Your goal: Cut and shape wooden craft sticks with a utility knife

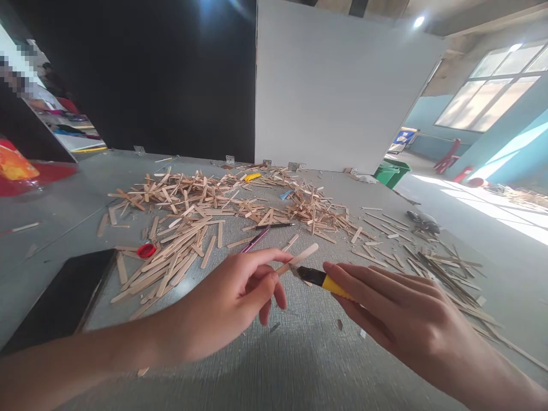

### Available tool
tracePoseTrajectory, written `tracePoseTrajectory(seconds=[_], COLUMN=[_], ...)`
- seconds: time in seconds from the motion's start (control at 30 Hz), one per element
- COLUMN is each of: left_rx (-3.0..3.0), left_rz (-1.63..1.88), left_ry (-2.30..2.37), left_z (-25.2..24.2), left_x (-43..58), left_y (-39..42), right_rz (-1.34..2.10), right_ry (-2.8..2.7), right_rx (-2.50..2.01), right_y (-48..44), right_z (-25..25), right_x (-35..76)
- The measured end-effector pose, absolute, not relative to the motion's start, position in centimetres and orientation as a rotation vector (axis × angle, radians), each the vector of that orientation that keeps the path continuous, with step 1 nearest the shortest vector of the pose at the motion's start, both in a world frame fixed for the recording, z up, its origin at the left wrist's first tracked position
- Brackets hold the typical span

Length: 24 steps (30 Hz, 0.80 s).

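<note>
Between the thumb and fingers of my left hand (244, 291) is a wooden craft stick (307, 253), its rounded end pointing up and to the right. My right hand (406, 311) grips a yellow and black utility knife (317, 277). The knife's blade end meets the stick close to my left fingertips; I cannot tell how deep the edge sits. Just beyond my left hand lie a purple pen (256, 238) and a black pen (276, 226). Loose craft sticks (180, 251) are heaped behind and to the left of my hands.
At the left lies a black flat slab (64, 294), with a red ring-shaped cap (146, 250) near it. Thin wood strips (449, 279) are scattered at the right. A yellow object (252, 177) rests among the far sticks. Black and white upright panels (334, 91) stand behind.
</note>
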<state>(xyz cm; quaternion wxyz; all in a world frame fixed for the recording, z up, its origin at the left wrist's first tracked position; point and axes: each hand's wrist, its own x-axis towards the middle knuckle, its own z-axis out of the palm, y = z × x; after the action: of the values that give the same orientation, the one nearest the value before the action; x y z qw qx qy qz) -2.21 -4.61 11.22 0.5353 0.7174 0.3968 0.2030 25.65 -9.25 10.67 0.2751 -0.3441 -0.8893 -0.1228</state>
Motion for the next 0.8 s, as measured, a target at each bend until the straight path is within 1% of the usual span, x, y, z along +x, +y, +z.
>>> tracePoseTrajectory(seconds=[0.1,0.23,0.47,0.8], left_rx=[1.697,1.677,1.77,1.768], left_rz=[0.464,0.334,0.249,0.167], left_ry=[0.908,0.833,0.896,0.863], left_z=[11.2,11.3,12.0,12.3], left_x=[-2.1,-2.0,-2.1,-2.2], left_y=[-4.4,-4.5,-5.0,-4.5], right_rz=[-0.306,-0.264,-0.296,-0.308], right_ry=[-2.404,-2.425,-2.51,-2.536], right_rx=[-0.936,-0.929,-0.889,-0.871], right_y=[-9.5,-9.8,-10.0,-10.0], right_z=[10.6,10.5,10.7,10.8], right_x=[25.6,25.6,25.7,25.7])
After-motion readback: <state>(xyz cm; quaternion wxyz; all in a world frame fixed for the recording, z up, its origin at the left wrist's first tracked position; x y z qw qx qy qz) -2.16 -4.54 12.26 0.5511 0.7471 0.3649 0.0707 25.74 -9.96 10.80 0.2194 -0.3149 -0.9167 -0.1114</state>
